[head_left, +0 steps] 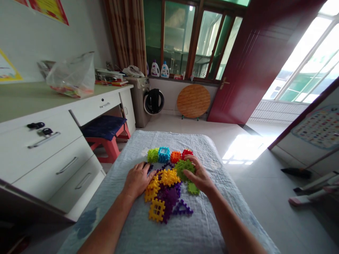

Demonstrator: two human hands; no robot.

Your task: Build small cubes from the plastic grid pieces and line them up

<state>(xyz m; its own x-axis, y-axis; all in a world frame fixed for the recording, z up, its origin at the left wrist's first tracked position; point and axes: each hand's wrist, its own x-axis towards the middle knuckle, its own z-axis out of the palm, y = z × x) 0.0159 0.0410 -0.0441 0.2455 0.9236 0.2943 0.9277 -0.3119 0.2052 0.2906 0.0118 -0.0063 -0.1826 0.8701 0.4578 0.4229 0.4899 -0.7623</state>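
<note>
Forearms enter from the bottom edge. Left hand [137, 180] is laid flat, fingers spread, on the yellow pieces [159, 185] of the pile. Right hand [199, 175] is closed on a green piece [184, 166] at the pile's right. Purple pieces [172, 197] lie under and in front. Four cubes [169, 155] are lined up just behind, touching. All rests on a grey cloth [148, 233]; cloth edges drop off both sides. No writing is readable. Drawers [50, 155] and a stool [106, 134] stand left; floor is open right.

surface: grey-blue quilted cloth [185, 233] | on it: pile of plastic blocks [166, 187]
</note>
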